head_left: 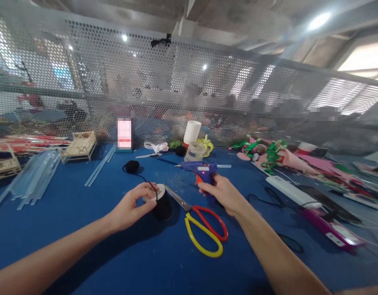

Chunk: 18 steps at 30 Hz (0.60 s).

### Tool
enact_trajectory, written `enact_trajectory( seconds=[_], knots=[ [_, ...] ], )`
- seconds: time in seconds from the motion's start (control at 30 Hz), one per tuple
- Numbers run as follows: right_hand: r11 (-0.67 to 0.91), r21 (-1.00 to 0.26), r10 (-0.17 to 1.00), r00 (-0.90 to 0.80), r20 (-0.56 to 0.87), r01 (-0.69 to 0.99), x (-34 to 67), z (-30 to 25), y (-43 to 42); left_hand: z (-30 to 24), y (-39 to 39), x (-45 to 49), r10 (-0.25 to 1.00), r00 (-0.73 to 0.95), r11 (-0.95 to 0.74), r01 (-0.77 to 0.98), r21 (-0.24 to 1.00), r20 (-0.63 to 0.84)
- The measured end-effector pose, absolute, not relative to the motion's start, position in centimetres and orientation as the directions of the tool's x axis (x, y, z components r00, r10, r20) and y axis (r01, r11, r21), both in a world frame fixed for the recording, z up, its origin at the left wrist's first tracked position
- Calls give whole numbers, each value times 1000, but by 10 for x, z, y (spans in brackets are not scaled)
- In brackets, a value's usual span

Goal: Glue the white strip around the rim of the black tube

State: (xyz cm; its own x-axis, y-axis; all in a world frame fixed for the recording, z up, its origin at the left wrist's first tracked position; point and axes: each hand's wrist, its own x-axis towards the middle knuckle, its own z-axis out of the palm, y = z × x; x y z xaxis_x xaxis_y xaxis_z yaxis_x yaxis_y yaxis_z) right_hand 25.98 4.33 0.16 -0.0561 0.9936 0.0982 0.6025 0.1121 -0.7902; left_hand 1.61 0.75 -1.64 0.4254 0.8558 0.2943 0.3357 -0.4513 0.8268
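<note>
My right hand (221, 190) is wrapped round the grip of a blue hot glue gun (204, 167) with an orange trigger. Its nozzle points left, and a clear glue stick (224, 166) sticks out behind. My left hand (138, 207), fingers closed, pinches a black yarn strand (155, 189) at the edge of a white-topped cylinder (162, 207) with dark, apparently yarn-wrapped sides. From there the strand runs back to a small black yarn ball (132, 166). Between my hands lie scissors (204, 231) with one red and one yellow handle loop, blades towards the cylinder.
Clear glue sticks (35, 176) and a small wooden bed (79, 145) lie left. At the back stand a phone-like screen (124, 134), stacked white cups (192, 132) and a clear container (195, 152). Rightward are a white power strip (293, 191), cables and a purple object (333, 229).
</note>
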Motion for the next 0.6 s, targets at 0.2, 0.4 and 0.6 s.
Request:
enact_trajectory(
  seconds=[0.2, 0.4, 0.6],
  knots=[
    [201, -920, 957, -267, 111, 337, 239, 6, 7, -32, 8, 10, 882, 355, -404, 234, 884, 309],
    [292, -819, 951, -237, 197, 493, 233, -10, -10, -30, 7, 10, 896, 350, -368, 242, 898, 273],
    [340, -773, 940, -224, 258, 536, 234, -19, -12, -31, 7, 14, 943, 275, -280, 354, 892, 187]
  ],
)
